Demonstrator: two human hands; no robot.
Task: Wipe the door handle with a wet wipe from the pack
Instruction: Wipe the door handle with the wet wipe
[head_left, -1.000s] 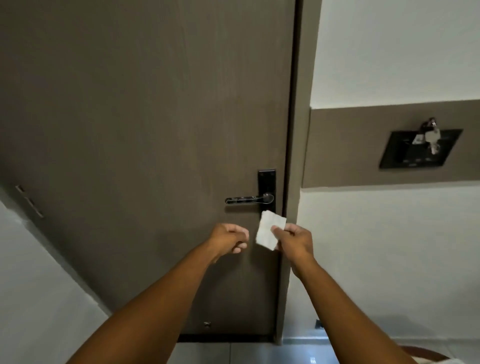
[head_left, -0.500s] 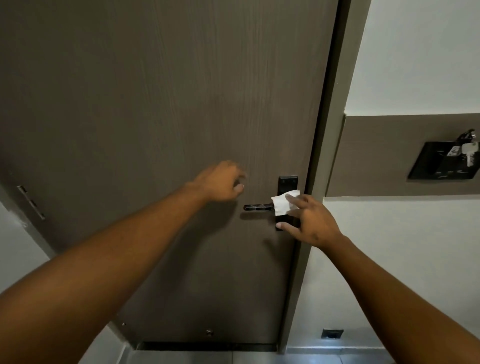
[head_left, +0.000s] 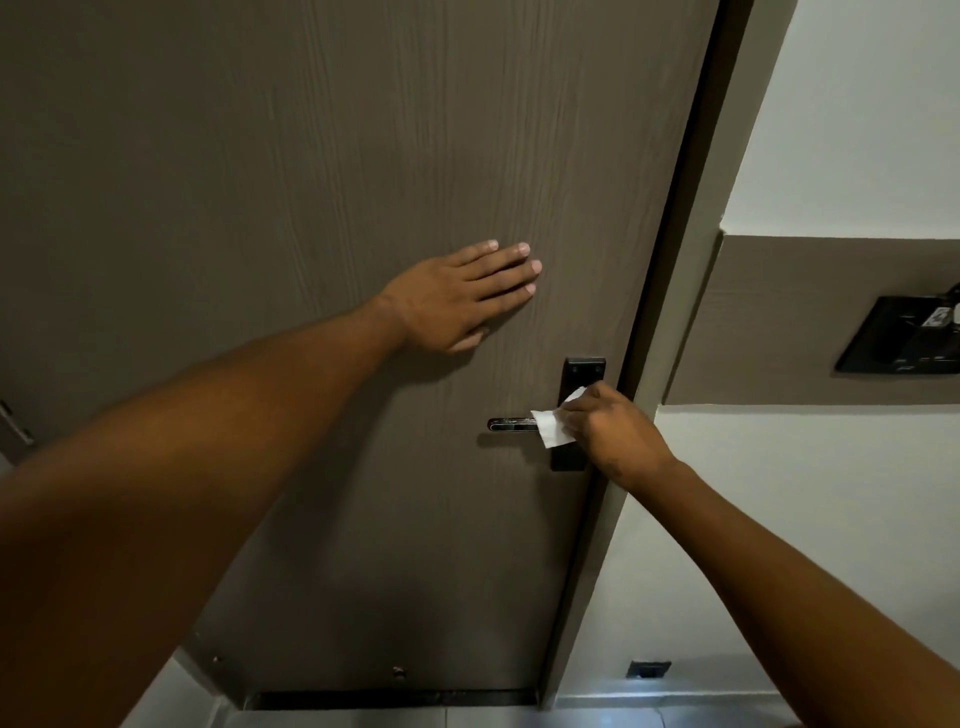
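Note:
A dark lever door handle (head_left: 508, 424) sticks out to the left from a black plate (head_left: 584, 372) on the brown door (head_left: 311, 156). My right hand (head_left: 615, 434) presses a white wet wipe (head_left: 551, 427) around the handle's inner end, next to the plate. The free tip of the lever shows to the left of the wipe. My left hand (head_left: 462, 296) lies flat on the door, fingers straight and together, above and left of the handle. The wipe pack is not in view.
The door frame (head_left: 691, 312) runs down the right of the door. On the wall to the right is a black card-holder panel (head_left: 901, 338) on a brown band. A small wall socket (head_left: 648, 669) sits low near the floor.
My left hand has opened from a loose fist and flattened against the door. My right hand has brought the wipe onto the handle and closed around it. The view has moved closer.

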